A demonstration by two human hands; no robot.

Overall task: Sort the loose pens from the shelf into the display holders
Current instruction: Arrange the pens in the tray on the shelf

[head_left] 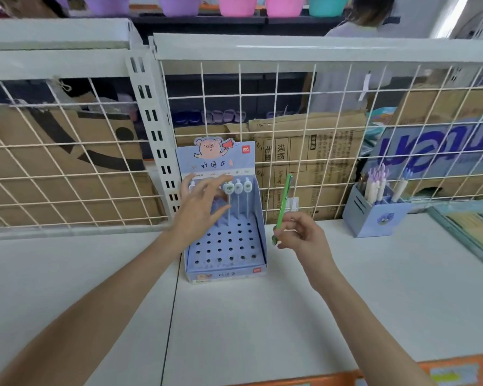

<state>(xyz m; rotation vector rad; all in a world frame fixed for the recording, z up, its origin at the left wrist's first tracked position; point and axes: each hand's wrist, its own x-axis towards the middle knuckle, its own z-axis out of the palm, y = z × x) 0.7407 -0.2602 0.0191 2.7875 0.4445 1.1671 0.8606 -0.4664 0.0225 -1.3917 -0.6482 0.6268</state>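
Observation:
A light-blue cardboard display holder (225, 247) with a pig picture and rows of round holes stands on the white shelf (374, 288). Three white-topped pens (238, 190) stand upright in its back row. My left hand (200, 210) reaches over the holder with fingers spread and straight, in front of the back row; whether it touches a pen is unclear. To the right of the holder, my right hand (299, 232) pinches a green pen (283, 203) near its lower end, held nearly upright.
A second blue holder (374, 218) with several white and purple pens stands at the right against the white wire grid (304, 135). A flat teal box (469, 229) lies at the far right. Cardboard boxes and a person stand behind the grid.

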